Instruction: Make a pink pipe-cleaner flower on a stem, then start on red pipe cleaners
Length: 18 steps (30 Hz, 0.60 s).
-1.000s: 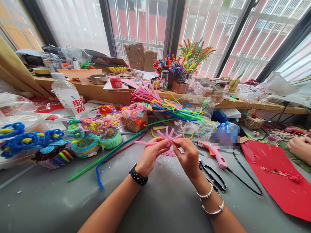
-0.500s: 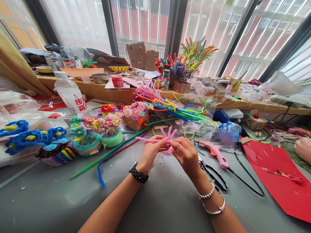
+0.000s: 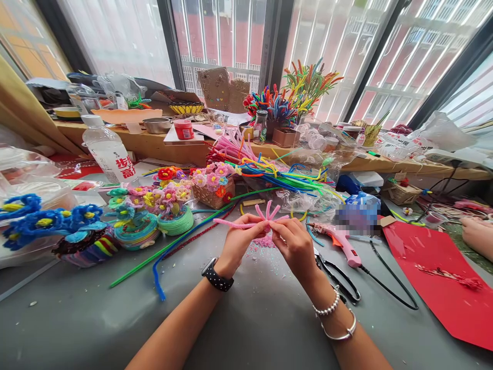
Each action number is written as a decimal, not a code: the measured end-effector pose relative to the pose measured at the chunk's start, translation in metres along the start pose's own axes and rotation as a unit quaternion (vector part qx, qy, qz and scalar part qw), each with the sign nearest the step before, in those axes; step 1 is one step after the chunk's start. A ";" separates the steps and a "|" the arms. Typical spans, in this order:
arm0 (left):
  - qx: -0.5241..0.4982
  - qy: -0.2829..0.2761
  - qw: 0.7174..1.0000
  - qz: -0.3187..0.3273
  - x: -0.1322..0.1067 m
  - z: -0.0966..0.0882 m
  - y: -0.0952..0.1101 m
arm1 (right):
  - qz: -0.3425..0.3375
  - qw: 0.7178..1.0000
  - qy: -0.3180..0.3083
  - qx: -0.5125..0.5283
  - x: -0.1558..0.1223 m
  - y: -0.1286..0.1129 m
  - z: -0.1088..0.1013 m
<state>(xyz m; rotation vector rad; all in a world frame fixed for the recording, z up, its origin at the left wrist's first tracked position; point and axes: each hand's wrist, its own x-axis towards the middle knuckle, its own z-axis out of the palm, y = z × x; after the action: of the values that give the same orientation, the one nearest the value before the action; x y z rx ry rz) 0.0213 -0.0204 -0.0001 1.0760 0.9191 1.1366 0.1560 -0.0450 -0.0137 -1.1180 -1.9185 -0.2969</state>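
- currently i see a pink pipe-cleaner star [image 3: 266, 218] held up between both hands, just above the grey counter [image 3: 250, 318] and some pink fluff [image 3: 265, 241].
- left hand [image 3: 241, 244]: fingers [image 3: 254, 231] closed on the long stem.
- right hand [image 3: 295, 246]: fingers [image 3: 280, 228] pinched narrow at the hub, where the spokes fan out.
- my read: spoke shaping is in hand; another bend calls for a firm hub grip.
- glue gun [image 3: 341, 241] and scissors [image 3: 339, 280] lie near the right hand.

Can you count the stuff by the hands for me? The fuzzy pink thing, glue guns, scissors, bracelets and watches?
Pink fuzzy-wire piece, pinched by the left hand and right hand: 1
Pink glue gun: 1
Black scissors: 1
Bracelets on the right wrist, bead bracelet and silver bangle: 2
Black watch on the left wrist: 1
Total: 6
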 end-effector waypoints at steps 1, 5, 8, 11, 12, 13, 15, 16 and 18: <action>0.005 -0.004 1.000 0.007 0.000 -0.001 0.000 | 0.003 1.000 0.001 0.004 0.000 0.000 0.000; -0.005 -0.029 1.000 0.001 0.001 -0.003 0.002 | 0.010 0.999 -0.003 0.039 0.001 0.000 0.000; -0.023 -0.042 0.998 -0.028 0.000 -0.005 0.004 | 0.029 0.997 -0.004 0.072 0.002 -0.002 -0.002; -0.024 -0.032 0.999 -0.032 0.002 -0.006 0.003 | 0.101 0.985 -0.007 0.143 0.005 -0.004 -0.004; -0.027 -0.028 0.999 -0.033 0.002 -0.006 0.002 | 0.142 0.973 -0.009 0.181 0.005 -0.005 -0.004; -0.033 -0.024 0.999 -0.034 0.003 -0.006 0.002 | 0.187 0.957 -0.012 0.223 0.006 -0.006 -0.003; -0.049 -0.019 0.998 -0.037 0.004 -0.005 0.000 | 0.274 0.912 -0.012 0.306 0.007 -0.006 -0.001; -0.054 -0.016 0.998 -0.037 0.004 -0.005 0.000 | 0.309 0.888 -0.008 0.341 0.006 -0.006 0.001; -0.057 -0.011 0.998 -0.032 0.004 -0.003 -0.001 | 0.365 0.845 0.010 0.392 0.005 -0.005 0.006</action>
<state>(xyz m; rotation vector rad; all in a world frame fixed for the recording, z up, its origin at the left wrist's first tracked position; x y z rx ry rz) 0.0191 -0.0163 -0.0017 0.9592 0.8552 1.1081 0.1475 -0.0419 -0.0119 -1.1349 -1.2297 0.8257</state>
